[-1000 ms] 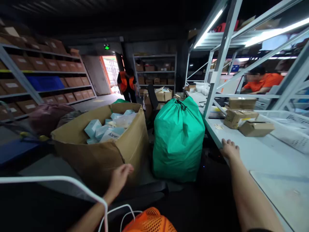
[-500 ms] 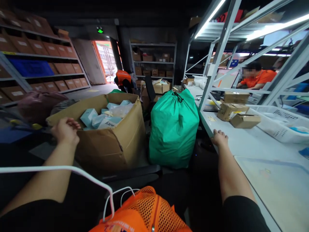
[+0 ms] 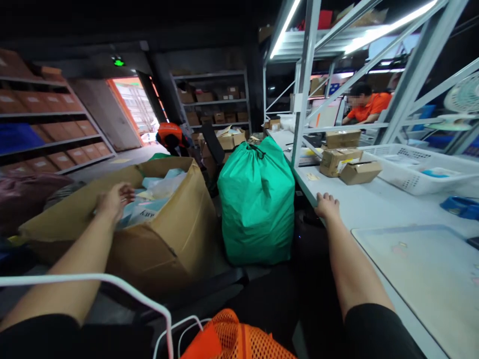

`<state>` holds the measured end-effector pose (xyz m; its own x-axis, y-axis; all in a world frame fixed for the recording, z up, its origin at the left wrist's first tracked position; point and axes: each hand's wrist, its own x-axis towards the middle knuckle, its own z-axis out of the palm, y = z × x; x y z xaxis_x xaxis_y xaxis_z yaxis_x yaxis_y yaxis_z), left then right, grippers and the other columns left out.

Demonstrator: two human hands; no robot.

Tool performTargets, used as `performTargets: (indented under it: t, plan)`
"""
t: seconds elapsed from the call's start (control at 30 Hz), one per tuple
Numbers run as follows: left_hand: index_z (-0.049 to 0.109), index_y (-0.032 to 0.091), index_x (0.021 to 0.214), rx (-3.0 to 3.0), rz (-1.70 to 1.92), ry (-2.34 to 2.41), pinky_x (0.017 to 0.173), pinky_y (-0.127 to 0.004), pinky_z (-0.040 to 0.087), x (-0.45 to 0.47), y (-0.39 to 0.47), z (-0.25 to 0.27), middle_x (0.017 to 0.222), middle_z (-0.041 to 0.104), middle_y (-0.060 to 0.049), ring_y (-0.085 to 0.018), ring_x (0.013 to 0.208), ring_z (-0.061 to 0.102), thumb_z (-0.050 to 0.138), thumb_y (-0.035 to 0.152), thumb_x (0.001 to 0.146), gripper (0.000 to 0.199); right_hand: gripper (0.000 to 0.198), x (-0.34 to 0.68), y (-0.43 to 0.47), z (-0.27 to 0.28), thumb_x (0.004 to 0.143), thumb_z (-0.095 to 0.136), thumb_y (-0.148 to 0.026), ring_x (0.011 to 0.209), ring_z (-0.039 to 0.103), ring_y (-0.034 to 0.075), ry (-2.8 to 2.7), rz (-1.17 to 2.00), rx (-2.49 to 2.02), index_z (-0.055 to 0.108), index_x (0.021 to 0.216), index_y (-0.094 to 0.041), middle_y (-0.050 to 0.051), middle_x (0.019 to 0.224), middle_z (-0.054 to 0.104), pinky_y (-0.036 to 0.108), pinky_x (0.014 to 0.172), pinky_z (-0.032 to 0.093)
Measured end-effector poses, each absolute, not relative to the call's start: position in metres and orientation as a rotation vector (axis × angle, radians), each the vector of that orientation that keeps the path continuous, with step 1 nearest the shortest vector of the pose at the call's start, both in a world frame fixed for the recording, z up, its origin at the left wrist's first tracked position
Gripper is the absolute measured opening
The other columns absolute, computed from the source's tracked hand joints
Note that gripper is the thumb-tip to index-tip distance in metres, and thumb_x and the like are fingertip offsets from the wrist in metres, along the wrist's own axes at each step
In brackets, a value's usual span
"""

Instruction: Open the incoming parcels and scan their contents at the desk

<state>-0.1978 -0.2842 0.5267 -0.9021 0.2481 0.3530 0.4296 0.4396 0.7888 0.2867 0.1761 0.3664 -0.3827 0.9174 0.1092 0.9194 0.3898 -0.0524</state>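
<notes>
My left hand (image 3: 115, 202) hangs above the near side of a big open cardboard box (image 3: 187, 219), its fingers loosely curled and apart, with nothing seen in them. Inside the box lie light-blue cartons and packages (image 3: 145, 212), one with dark lettering. My right hand (image 3: 328, 205) rests on the edge of a white worktable (image 3: 359, 204), fingers lying over its top and the thumb side at the rim. Between my two arms stands a full green drawstring bag (image 3: 258, 204), tied with a black cord and touched by neither hand.
Small brown cartons (image 3: 341, 162), a white perforated basket (image 3: 419, 172) and a clear mat (image 3: 419, 269) are on the table. A grey rack post (image 3: 305, 85) rises from it. Two people in orange work beyond. A white cable (image 3: 130, 294) crosses in front of me.
The view has turned to the right and the scene has shifted left. My left hand has moved further over the box's opening. My right hand remains on the table edge.
</notes>
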Motion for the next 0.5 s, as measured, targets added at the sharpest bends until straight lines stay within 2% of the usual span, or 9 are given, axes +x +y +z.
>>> performTargets:
  t: [0.13,0.27,0.37,0.43,0.5]
  plan:
    - [0.062,0.018,0.096,-1.243,-1.407,-2.516,0.072,-0.026,0.055,-0.177,-0.143,0.532,0.088,0.073,-0.004,-0.016,0.077,0.067,0.055,0.043,0.088,0.027,0.064,0.283,0.175,0.366,0.100,0.047,-0.023,0.153,0.032,0.037,-2.506,-0.054,-1.703,0.037,0.163,-0.015,0.022,0.167,0.034,0.054,0.121,0.027]
    - [0.073,0.017,0.104,-1.642,-1.136,-2.458,0.090,-0.032,0.056,-0.152,0.027,0.520,0.105,0.078,-0.007,-0.022,0.099,0.072,0.060,0.041,0.091,0.030,0.065,0.281,0.175,0.364,0.103,0.043,-0.023,0.156,0.029,0.037,-2.532,-0.097,-1.714,0.033,0.166,-0.014,0.021,0.170,0.031,0.055,0.123,0.026]
    - [0.072,0.013,0.123,-1.686,-0.936,-2.408,0.110,-0.036,0.047,-0.147,0.129,0.517,0.131,0.073,-0.013,-0.029,0.123,0.065,0.058,0.033,0.093,0.039,0.066,0.279,0.176,0.364,0.103,0.043,-0.021,0.157,0.027,0.038,-2.546,-0.111,-1.740,0.031,0.168,-0.013,0.021,0.171,0.030,0.054,0.124,0.025]
    - [0.062,0.008,0.142,-1.667,-0.815,-2.403,0.120,-0.042,0.038,-0.154,0.177,0.519,0.151,0.059,-0.019,-0.033,0.139,0.053,0.057,0.033,0.094,0.054,0.068,0.277,0.176,0.365,0.102,0.043,-0.019,0.158,0.026,0.039,-2.551,-0.113,-1.766,0.030,0.168,-0.013,0.021,0.172,0.028,0.055,0.125,0.025]
    - [0.049,0.003,0.154,-1.637,-0.693,-2.429,0.127,-0.049,0.026,-0.168,0.210,0.520,0.163,0.045,-0.023,-0.038,0.151,0.039,0.058,0.038,0.095,0.069,0.069,0.274,0.177,0.365,0.101,0.043,-0.017,0.159,0.025,0.039,-2.561,-0.116,-1.783,0.030,0.169,-0.012,0.021,0.173,0.026,0.055,0.125,0.024]
